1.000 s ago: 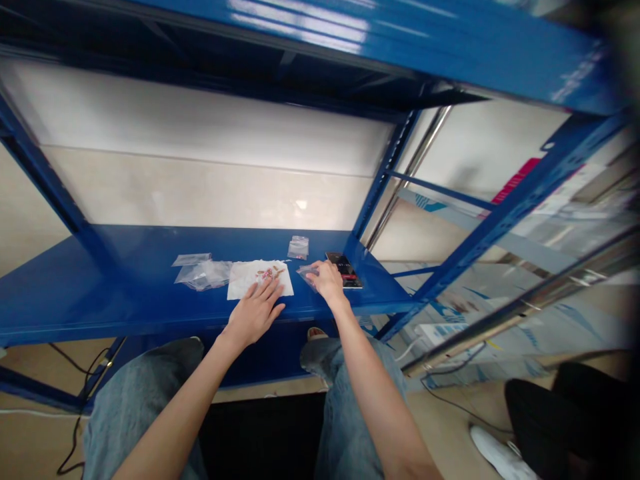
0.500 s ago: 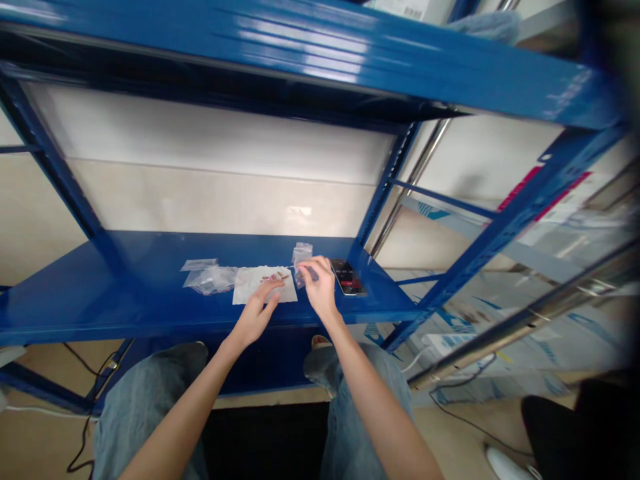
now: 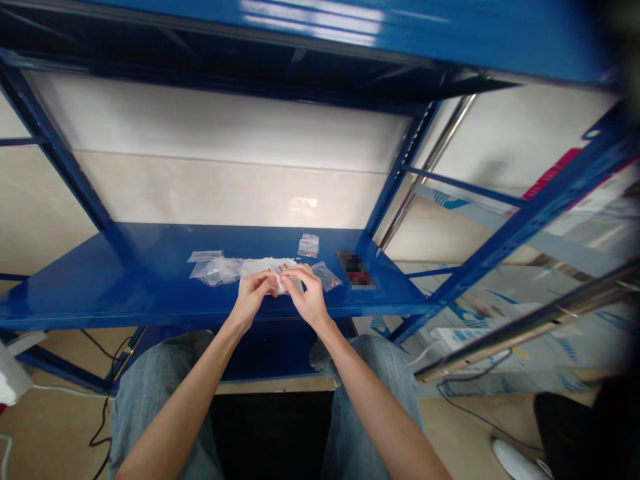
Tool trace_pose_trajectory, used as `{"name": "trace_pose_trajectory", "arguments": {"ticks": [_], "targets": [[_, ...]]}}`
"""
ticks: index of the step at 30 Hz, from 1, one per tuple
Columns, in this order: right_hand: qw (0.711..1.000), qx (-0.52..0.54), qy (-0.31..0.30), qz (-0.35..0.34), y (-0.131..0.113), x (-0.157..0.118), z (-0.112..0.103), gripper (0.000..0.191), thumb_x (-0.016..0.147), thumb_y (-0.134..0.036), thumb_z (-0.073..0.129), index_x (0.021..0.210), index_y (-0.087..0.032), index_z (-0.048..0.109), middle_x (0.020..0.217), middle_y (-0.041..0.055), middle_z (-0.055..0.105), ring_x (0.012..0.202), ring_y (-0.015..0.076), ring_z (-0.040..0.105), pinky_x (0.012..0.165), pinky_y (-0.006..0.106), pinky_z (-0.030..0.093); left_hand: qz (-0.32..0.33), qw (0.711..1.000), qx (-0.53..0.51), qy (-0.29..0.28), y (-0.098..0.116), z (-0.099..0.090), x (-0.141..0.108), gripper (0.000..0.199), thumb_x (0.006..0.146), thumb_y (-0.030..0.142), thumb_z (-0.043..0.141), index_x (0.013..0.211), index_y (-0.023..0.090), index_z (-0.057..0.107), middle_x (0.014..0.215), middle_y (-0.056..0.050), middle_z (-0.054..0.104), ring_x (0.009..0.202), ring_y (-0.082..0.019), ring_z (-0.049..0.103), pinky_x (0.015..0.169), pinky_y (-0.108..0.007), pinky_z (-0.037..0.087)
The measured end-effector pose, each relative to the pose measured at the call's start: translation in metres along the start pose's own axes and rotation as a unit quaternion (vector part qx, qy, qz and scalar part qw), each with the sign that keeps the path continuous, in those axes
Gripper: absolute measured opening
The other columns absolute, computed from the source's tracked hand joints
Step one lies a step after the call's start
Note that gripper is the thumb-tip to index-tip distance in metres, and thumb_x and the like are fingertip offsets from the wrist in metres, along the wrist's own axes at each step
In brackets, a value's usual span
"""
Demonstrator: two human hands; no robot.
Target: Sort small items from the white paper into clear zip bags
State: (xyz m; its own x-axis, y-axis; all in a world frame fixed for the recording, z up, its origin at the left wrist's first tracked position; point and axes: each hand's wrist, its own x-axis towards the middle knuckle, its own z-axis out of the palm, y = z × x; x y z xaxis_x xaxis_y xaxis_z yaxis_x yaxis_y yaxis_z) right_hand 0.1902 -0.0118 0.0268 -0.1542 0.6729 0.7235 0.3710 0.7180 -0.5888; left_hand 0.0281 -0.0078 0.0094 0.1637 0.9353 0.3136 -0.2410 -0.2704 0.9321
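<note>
Above a white sheet of paper (image 3: 250, 268), my two hands meet with their fingertips close together. Between them is a small clear plastic bag (image 3: 277, 272). My left hand (image 3: 251, 293) pinches its left side, and my right hand (image 3: 307, 295) pinches the right side. Some small brownish pieces (image 3: 284, 266) show on the paper behind my fingers; the rest are hidden. Just right of my right hand, a clear zip bag (image 3: 326, 276) with tiny reddish bits lies on the blue shelf. Farther back lies another small zip bag (image 3: 309, 245).
A pile of clear bags (image 3: 216, 270) lies left of the paper. A phone (image 3: 356, 269) rests near the right end of the blue shelf (image 3: 150, 293). An upper blue beam (image 3: 300, 27) crosses overhead. At lower right is a person's shoe (image 3: 517, 460).
My hands were apart, the left over the paper and the right by the bags. Now they meet at a bag over the paper. One zip bag lies nearer the phone. The view has shifted slightly.
</note>
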Motion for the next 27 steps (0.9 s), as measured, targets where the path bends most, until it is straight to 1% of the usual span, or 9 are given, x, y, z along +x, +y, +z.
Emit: {"name": "trace_pose_trajectory", "arguments": {"ticks": [3,7,10,12,15,18,22,27], "targets": [[1.0,-0.018,0.007,0.017,-0.003,-0.001,0.002,0.013,0.094,-0.032,0.059,0.089,-0.025,0.068,0.092,0.0047,0.071,0.096,0.0236,0.062,0.091,0.04,0.048,0.005,1.0,0.023,-0.015,0.001,0.0,-0.001,0.026,0.086,0.041,0.068,0.08,0.016,0.069,0.072,-0.001,0.065,0.064,-0.013,0.058,0.066,-0.026,0.049],[0.999,-0.031,0.004,0.013,-0.004,-0.002,0.006,0.013,0.095,-0.029,0.057,0.089,-0.025,0.067,0.092,0.0044,0.07,0.095,0.0232,0.062,0.093,0.04,0.046,0.009,0.998,0.059,0.001,0.002,-0.001,0.001,0.031,0.084,0.046,0.07,0.079,0.015,0.071,0.068,-0.002,0.067,0.06,-0.013,0.058,0.06,-0.025,0.046],[1.0,-0.012,0.011,0.009,-0.004,-0.002,0.007,0.011,0.094,-0.029,0.058,0.089,-0.024,0.067,0.092,0.0047,0.069,0.095,0.0226,0.061,0.09,0.039,0.047,0.007,0.997,0.072,0.004,0.003,-0.004,0.002,0.034,0.082,0.048,0.072,0.076,0.015,0.071,0.065,-0.002,0.067,0.058,-0.013,0.058,0.057,-0.024,0.045],[1.0,0.013,0.014,0.019,-0.004,-0.002,0.008,0.012,0.094,-0.029,0.058,0.088,-0.023,0.068,0.089,0.0045,0.068,0.09,0.0214,0.061,0.086,0.036,0.048,0.013,0.996,0.083,-0.001,0.005,-0.005,0.003,0.035,0.082,0.049,0.073,0.073,0.015,0.07,0.063,-0.002,0.066,0.058,-0.013,0.058,0.057,-0.024,0.044],[0.997,0.055,0.013,0.052,-0.001,-0.003,0.011,0.017,0.094,-0.033,0.059,0.085,-0.022,0.068,0.085,0.0037,0.066,0.081,0.0193,0.06,0.077,0.032,0.049,0.026,0.994,0.101,-0.023,0.009,-0.007,0.002,0.036,0.082,0.048,0.073,0.07,0.015,0.068,0.062,-0.002,0.066,0.058,-0.013,0.059,0.059,-0.025,0.046],[0.991,0.096,0.002,0.096,0.005,-0.004,0.014,0.02,0.093,-0.038,0.06,0.084,-0.021,0.068,0.081,0.0025,0.067,0.075,0.0182,0.06,0.071,0.03,0.048,0.027,0.991,0.116,-0.054,0.011,-0.008,0.002,0.035,0.085,0.048,0.07,0.074,0.016,0.068,0.063,-0.002,0.067,0.059,-0.014,0.061,0.061,-0.025,0.048],[0.981,0.142,-0.003,0.129,0.011,-0.002,0.015,0.021,0.091,-0.041,0.064,0.086,-0.021,0.069,0.081,0.0023,0.069,0.074,0.0185,0.063,0.07,0.03,0.049,0.016,0.987,0.135,-0.083,0.01,-0.01,0.002,0.034,0.09,0.048,0.064,0.084,0.015,0.069,0.066,-0.003,0.068,0.06,-0.015,0.063,0.058,-0.024,0.045],[0.978,0.156,0.004,0.142,0.011,0.0,0.012,0.023,0.09,-0.043,0.065,0.085,-0.021,0.071,0.08,0.0025,0.07,0.074,0.0183,0.064,0.07,0.03,0.049,0.02,0.987,0.124,-0.098,0.011,-0.01,0.003,0.037,0.093,0.049,0.059,0.083,0.015,0.069,0.07,-0.005,0.069,0.06,-0.014,0.061,0.057,-0.024,0.044]]}}
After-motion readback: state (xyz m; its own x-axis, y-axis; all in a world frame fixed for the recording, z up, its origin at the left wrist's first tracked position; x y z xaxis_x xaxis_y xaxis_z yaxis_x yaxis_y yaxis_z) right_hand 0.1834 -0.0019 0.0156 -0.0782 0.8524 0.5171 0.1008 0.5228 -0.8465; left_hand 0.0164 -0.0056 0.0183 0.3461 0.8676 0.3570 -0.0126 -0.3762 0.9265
